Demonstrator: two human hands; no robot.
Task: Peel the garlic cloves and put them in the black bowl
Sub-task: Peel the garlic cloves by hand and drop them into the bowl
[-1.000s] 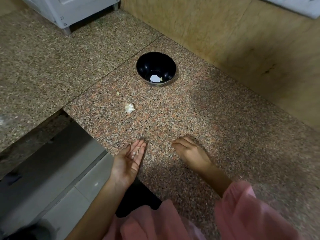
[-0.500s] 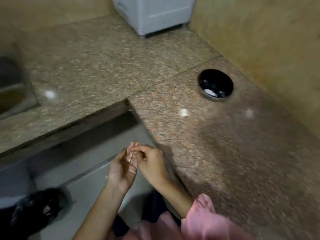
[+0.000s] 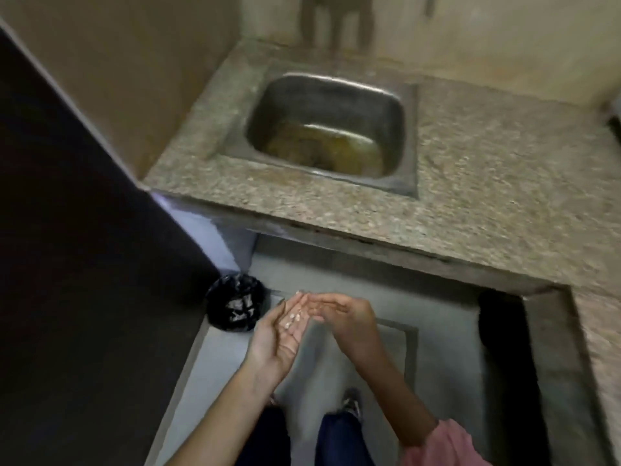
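Left hand (image 3: 279, 334) palm up, fingers relaxed, cupping pale scraps (image 3: 293, 319); right hand (image 3: 347, 317) fingertips over them, grip indiscernible; bin (image 3: 235, 307) just left.

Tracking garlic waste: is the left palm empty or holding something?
Holding something: the left hand lies palm up, cupped, with small pale scraps on it.

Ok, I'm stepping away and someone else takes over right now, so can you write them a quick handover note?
Left hand: open, palm up, carrying small pale bits, likely peel.
Right hand: fingertips at the left palm; grip unclear.
Both hover beside the black-bagged bin on the floor, below the sink counter.
Black bowl and cloves: out of view, so progress cannot be told.
Left: likely dump the bits in the bin, then return to peeling.
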